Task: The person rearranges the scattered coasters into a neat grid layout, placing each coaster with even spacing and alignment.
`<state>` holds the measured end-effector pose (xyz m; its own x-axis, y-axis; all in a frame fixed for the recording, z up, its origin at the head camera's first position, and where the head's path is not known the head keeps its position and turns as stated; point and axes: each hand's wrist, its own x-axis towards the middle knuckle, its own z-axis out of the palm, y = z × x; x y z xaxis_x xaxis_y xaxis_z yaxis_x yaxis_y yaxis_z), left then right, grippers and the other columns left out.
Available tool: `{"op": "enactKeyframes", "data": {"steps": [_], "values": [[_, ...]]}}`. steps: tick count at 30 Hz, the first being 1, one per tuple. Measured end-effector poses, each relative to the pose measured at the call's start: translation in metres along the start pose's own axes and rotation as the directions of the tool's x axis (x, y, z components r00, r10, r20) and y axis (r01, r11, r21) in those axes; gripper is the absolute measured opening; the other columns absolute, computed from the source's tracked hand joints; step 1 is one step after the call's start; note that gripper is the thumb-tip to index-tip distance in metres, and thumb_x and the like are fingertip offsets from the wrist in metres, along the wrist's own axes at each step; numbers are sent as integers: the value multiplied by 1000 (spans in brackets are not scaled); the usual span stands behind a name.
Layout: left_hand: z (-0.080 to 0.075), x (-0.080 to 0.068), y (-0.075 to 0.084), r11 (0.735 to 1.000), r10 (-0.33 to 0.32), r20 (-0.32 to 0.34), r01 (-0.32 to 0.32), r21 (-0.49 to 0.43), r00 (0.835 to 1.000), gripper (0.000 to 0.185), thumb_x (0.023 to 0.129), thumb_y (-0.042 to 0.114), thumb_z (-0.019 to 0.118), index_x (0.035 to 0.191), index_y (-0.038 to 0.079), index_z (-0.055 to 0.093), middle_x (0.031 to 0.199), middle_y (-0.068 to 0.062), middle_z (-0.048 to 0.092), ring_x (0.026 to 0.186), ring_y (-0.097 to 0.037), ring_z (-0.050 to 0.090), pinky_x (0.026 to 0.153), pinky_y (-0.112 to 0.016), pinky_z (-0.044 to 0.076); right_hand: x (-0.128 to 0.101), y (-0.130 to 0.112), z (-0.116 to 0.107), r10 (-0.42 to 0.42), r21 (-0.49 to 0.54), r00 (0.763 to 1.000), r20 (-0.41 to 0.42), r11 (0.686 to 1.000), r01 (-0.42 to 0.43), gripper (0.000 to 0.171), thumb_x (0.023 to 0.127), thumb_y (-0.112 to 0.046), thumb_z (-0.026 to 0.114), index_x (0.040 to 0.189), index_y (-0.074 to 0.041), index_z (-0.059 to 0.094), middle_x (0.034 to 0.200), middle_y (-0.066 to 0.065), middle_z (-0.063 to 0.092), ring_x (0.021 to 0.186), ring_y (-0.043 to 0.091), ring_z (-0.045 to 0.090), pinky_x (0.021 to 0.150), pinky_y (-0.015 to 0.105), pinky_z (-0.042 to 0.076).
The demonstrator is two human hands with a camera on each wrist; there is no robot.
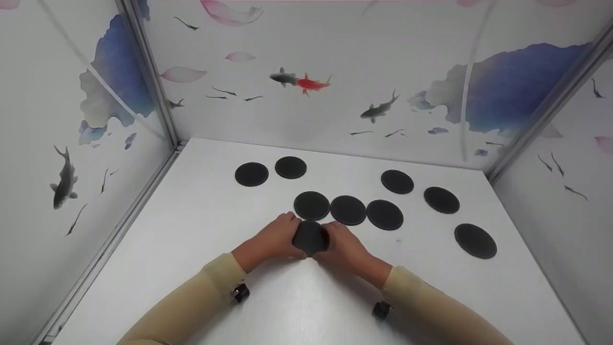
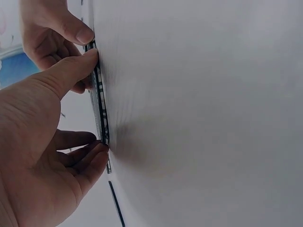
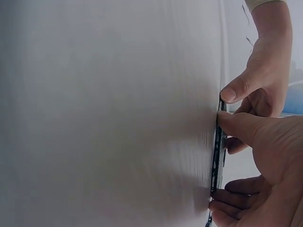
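Now both my left hand [image 1: 273,239] and right hand [image 1: 345,247] pinch 1 black disc [image 1: 310,237] by its edges; next I judge it needs lifting clear of the table [image 1: 191,225].

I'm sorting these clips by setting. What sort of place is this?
Probably a small staged recording booth, not a home. A white table is boxed in by panels printed with fish, and both hands hold one of several black discs there.
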<state>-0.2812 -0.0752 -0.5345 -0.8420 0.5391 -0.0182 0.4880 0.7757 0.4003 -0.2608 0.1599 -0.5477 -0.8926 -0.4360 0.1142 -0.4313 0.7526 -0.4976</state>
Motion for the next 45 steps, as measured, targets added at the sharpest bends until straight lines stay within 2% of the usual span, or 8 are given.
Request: {"op": "enactKeyframes", "data": {"steps": [9, 18, 25, 36, 41, 45], "values": [[1, 0, 1, 1000, -15, 9, 15, -18, 1000, 87, 83, 43, 98, 145, -4, 60, 126, -12, 58, 118, -26, 58, 106, -45, 55, -1, 2, -3, 6, -18, 999, 33, 1000, -5, 68, 86, -23, 97, 141, 3, 65, 132, 18, 68, 125, 35, 65, 110, 53, 54], [-2, -1, 0, 1000, 16, 8, -16, -16, 1000, 85, 83, 44, 98, 143, -3, 60, 125, -13, 58, 117, -27, 58, 105, -46, 55, 0, 5, -3, 7, -15, 999, 48, 1000, -6, 68, 86, -22, 97, 140, 2, 64, 132, 17, 67, 124, 34, 64, 110, 52, 54], [-2, 1, -2, 1000, 7, 26, -7, -12, 1000, 87, 84, 45, 97, 145, -2, 59, 126, -12, 57, 118, -26, 57, 106, -46, 55, 0, 4, -5, 14, -18, 998, 59, 1000, -13, 67, 86, -21, 97, 141, 2, 65, 131, 16, 68, 123, 33, 65, 109, 52, 55], [-5, 3, -3, 1000, 2, 33, -2, 14, 999, 89, 85, 49, 96, 147, -3, 59, 127, -13, 58, 117, -27, 58, 105, -46, 55, 1, 5, -6, 57, 31, 996, 69, 998, -59, 71, 85, -19, 98, 143, 1, 64, 133, 15, 67, 124, 32, 63, 111, 51, 54], [-4, 5, -4, 1000, 3, 21, -3, -2, 1000, 90, 88, 47, 94, 153, -1, 56, 137, -15, 59, 124, -27, 59, 110, -45, 54, 0, 7, -7, 44, 47, 997, 60, 998, -47, 72, 86, -21, 96, 145, 4, 62, 135, 17, 67, 125, 33, 63, 111, 52, 53], [-5, 6, -6, 1000, 15, 5, -15, -4, 1000, 89, 92, 47, 91, 158, 1, 53, 151, -17, 56, 135, -28, 57, 114, -45, 52, -5, 9, -10, 42, 92, 999, 25, 995, -44, 72, 90, -23, 93, 148, 5, 60, 143, 20, 64, 135, 38, 61, 116, 55, 49]]}}
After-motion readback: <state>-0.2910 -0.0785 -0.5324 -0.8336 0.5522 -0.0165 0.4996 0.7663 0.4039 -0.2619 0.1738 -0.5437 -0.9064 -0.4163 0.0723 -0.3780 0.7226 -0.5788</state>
